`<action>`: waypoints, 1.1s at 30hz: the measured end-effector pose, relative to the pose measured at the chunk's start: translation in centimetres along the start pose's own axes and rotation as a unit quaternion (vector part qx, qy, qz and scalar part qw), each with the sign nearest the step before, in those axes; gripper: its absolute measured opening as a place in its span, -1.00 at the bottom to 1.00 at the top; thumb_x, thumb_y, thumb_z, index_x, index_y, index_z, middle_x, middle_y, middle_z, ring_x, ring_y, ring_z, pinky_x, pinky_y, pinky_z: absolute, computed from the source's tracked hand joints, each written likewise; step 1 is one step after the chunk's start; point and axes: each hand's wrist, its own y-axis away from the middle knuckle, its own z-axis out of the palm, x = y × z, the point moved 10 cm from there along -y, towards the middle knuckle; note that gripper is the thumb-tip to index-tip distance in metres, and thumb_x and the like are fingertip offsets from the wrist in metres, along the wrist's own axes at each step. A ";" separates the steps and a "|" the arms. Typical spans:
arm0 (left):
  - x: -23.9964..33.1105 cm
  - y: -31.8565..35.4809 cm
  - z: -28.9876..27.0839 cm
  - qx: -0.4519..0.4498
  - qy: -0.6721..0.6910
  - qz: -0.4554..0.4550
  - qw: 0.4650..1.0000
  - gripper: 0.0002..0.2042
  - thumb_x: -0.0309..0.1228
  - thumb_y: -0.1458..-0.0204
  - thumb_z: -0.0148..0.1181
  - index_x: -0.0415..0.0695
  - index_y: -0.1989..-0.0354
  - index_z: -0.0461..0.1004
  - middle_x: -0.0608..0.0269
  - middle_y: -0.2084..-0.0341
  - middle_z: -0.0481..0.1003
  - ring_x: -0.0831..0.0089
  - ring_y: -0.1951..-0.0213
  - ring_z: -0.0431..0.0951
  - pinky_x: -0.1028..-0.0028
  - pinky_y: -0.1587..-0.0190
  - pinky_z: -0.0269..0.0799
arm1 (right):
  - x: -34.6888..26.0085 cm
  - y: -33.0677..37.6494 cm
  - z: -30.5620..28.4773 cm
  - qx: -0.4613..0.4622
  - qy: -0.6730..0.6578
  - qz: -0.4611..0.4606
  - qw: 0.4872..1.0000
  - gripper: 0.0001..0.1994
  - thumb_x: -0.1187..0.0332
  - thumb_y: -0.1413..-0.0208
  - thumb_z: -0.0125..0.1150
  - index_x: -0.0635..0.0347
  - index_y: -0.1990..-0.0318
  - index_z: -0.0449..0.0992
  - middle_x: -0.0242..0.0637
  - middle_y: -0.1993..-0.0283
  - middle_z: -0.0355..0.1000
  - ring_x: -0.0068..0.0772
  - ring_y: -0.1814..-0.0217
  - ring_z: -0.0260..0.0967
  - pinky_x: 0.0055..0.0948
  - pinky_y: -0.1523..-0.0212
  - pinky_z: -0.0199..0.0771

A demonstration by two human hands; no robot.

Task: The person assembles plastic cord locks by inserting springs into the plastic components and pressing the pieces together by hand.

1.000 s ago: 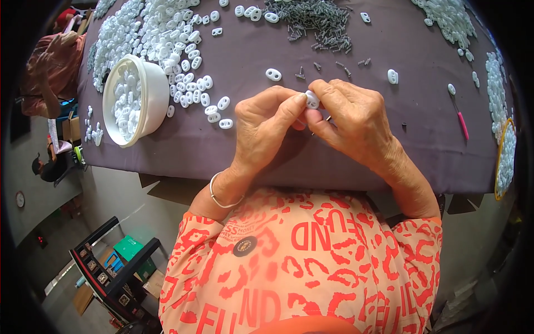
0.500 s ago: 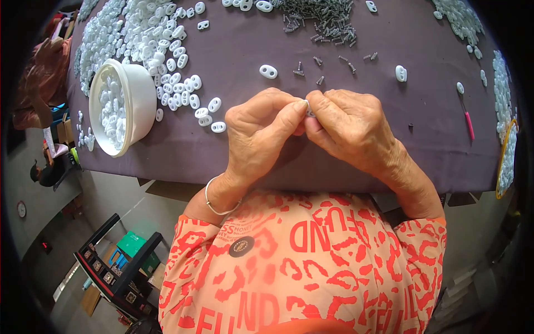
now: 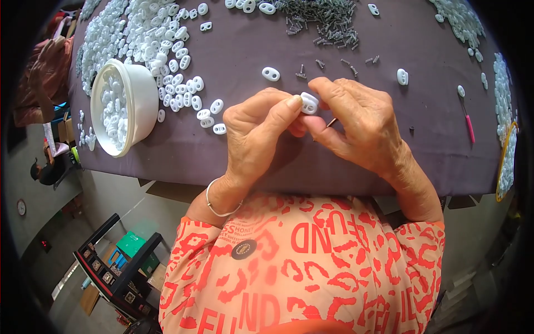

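Near the front of the cloth, my left hand (image 3: 256,125) pinches a white two-hole cord lock (image 3: 309,103) between thumb and forefinger. My right hand (image 3: 356,114) is close against it. Its thumb touches the lower side of the cord lock, while its forefinger is lifted off the top. A thin dark rod (image 3: 332,122) shows by the right thumb, apparently held in the curled fingers; most of it is hidden. Just beyond my hands lie a loose white cord lock (image 3: 271,74) and a few small metal springs (image 3: 301,71). Another cord lock (image 3: 403,77) stands to the right.
A white tub (image 3: 146,106) of white parts is on the left, beside heaped cord locks (image 3: 153,33). A pile of springs (image 3: 331,19) lies at the back. At right are a pink-handled tool (image 3: 470,128) and more white parts (image 3: 502,94). A person (image 3: 50,172) is in the left background.
My right forefinger has lifted away and the right hand has opened slightly, uncovering the cord lock and the dark rod. My left hand keeps its pinch in nearly the same place.
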 end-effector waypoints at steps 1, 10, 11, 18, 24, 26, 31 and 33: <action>0.1 0.0 0.1 0.000 0.000 0.000 1.000 -0.86 -0.51 -0.08 0.10 -0.34 0.40 0.53 0.24 0.52 0.50 0.60 0.51 0.46 0.61 0.44 0.38 | 0.0 0.0 -0.1 0.003 0.007 -0.002 1.000 -0.65 0.52 0.24 0.32 0.39 0.22 0.43 -0.16 0.45 0.43 -0.24 0.45 0.44 -0.39 0.44 0.48; 0.1 0.0 0.3 -0.006 -0.024 0.001 1.000 -0.86 -0.51 -0.08 0.09 -0.33 0.41 0.52 0.25 0.53 0.50 0.62 0.51 0.45 0.63 0.43 0.38 | 0.0 0.1 -0.1 0.010 0.014 -0.001 1.000 -0.65 0.51 0.26 0.33 0.39 0.22 0.44 -0.16 0.40 0.43 -0.22 0.41 0.44 -0.38 0.44 0.48; 0.1 0.0 0.3 -0.010 -0.026 0.002 1.000 -0.87 -0.52 -0.08 0.09 -0.33 0.40 0.52 0.25 0.52 0.50 0.62 0.51 0.45 0.63 0.42 0.38 | 0.0 0.1 0.0 0.007 0.009 -0.001 1.000 -0.66 0.52 0.26 0.33 0.39 0.23 0.45 -0.17 0.41 0.43 -0.22 0.41 0.44 -0.38 0.44 0.49; 0.1 0.0 0.6 -0.025 -0.031 0.007 0.999 -0.89 -0.55 -0.08 0.08 -0.34 0.39 0.51 0.24 0.50 0.50 0.60 0.47 0.46 0.63 0.41 0.39 | -0.1 0.2 -0.1 0.028 -0.014 -0.038 0.999 -0.70 0.55 0.26 0.31 0.39 0.27 0.45 -0.18 0.47 0.41 -0.27 0.51 0.39 -0.43 0.52 0.41; 0.1 0.1 0.8 -0.043 -0.008 0.010 0.999 -0.90 -0.58 -0.07 0.07 -0.36 0.38 0.50 0.19 0.46 0.50 0.58 0.45 0.46 0.61 0.39 0.38 | -0.2 0.1 0.0 0.013 -0.036 -0.046 0.998 -0.71 0.56 0.26 0.30 0.41 0.28 0.45 -0.19 0.50 0.39 -0.29 0.57 0.35 -0.44 0.58 0.36; 0.2 0.0 0.8 -0.044 -0.012 0.021 0.999 -0.90 -0.59 -0.06 0.06 -0.36 0.37 0.49 0.18 0.46 0.50 0.57 0.45 0.46 0.61 0.38 0.38 | -0.3 0.1 0.1 0.000 -0.045 -0.043 0.998 -0.71 0.57 0.25 0.30 0.42 0.28 0.45 -0.17 0.49 0.40 -0.29 0.58 0.35 -0.43 0.59 0.36; 0.9 0.0 0.9 -0.047 -0.026 0.036 0.998 -0.91 -0.63 -0.03 0.05 -0.38 0.38 0.49 0.16 0.47 0.49 0.55 0.45 0.46 0.60 0.38 0.39 | -0.2 0.1 0.3 -0.016 -0.089 -0.030 0.995 -0.72 0.58 0.24 0.28 0.45 0.28 0.44 -0.16 0.49 0.40 -0.28 0.58 0.36 -0.44 0.58 0.37; 0.9 0.0 0.9 -0.049 -0.041 0.030 0.998 -0.92 -0.64 0.00 0.07 -0.38 0.41 0.50 0.16 0.49 0.49 0.56 0.46 0.45 0.61 0.41 0.37 | -0.2 0.1 0.4 -0.020 -0.108 -0.025 0.994 -0.72 0.59 0.24 0.28 0.46 0.28 0.44 -0.14 0.49 0.40 -0.28 0.58 0.37 -0.44 0.58 0.37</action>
